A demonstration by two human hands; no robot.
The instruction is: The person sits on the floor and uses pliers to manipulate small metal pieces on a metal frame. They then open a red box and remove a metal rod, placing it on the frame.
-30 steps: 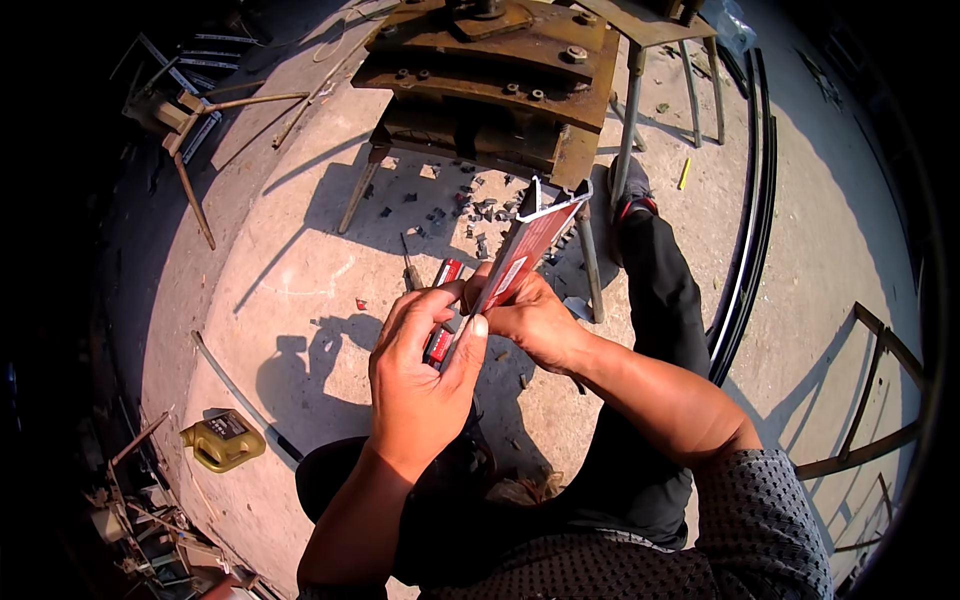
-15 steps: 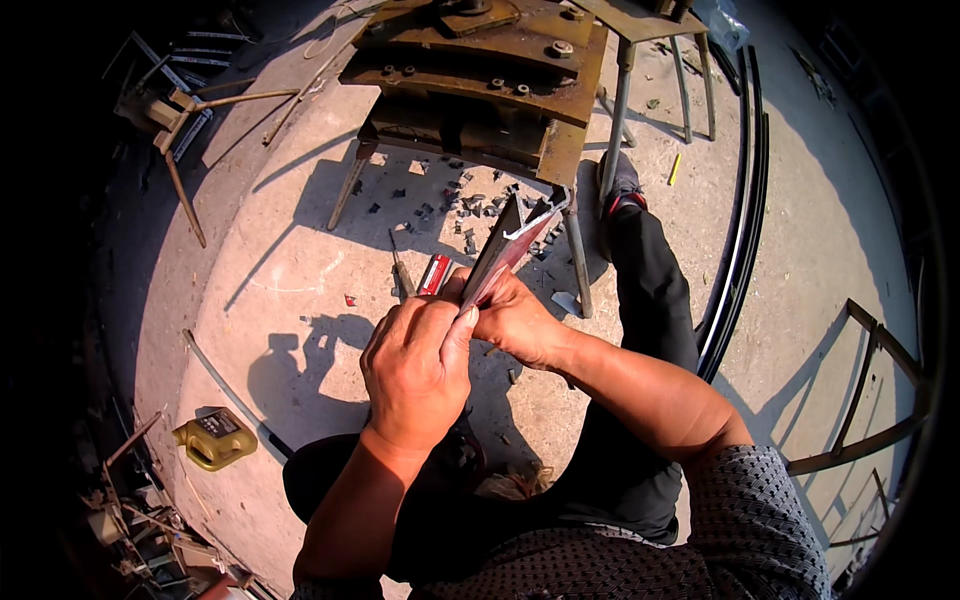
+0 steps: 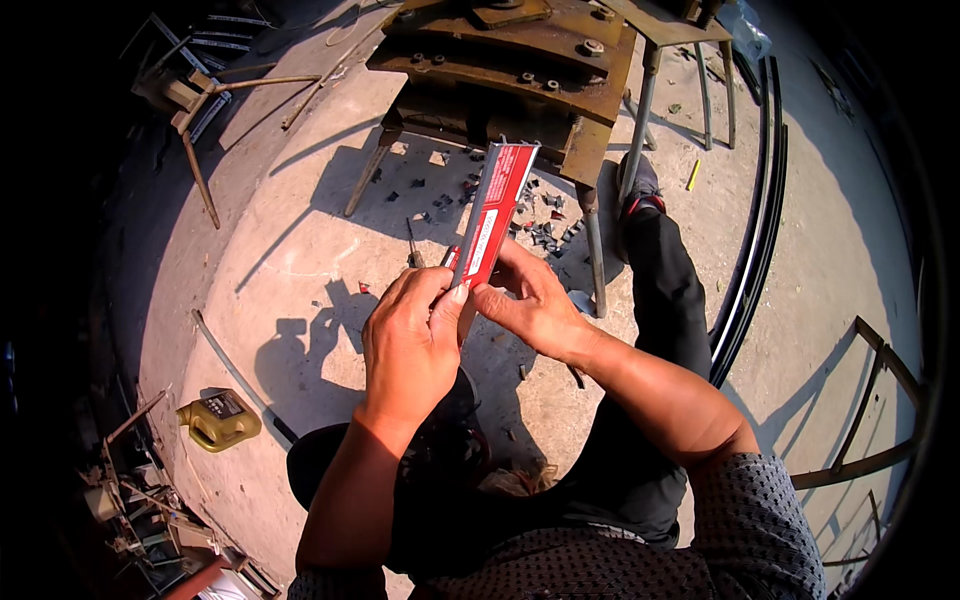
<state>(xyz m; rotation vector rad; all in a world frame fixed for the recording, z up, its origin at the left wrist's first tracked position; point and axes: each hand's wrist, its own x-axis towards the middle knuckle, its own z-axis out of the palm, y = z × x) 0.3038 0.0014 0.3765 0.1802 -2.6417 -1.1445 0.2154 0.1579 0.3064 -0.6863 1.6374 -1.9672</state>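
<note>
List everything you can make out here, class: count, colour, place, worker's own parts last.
profile: 1, red and grey, centre
bolted stand: 1, brown, top centre
smaller stands: 2, brown, top left and right
scraps: many, mostly dark, below bolted stand
thin tool: 1, dark, left of profile
jug: 1, olive, lower left
pipe: 1, grey, beside jug
long strips: several, mostly black, right
stick: 1, yellow, left of long strips
frame: 1, brown, right edge
left hand: 1, bare, on profile
right hand: 1, bare, on profile
</note>
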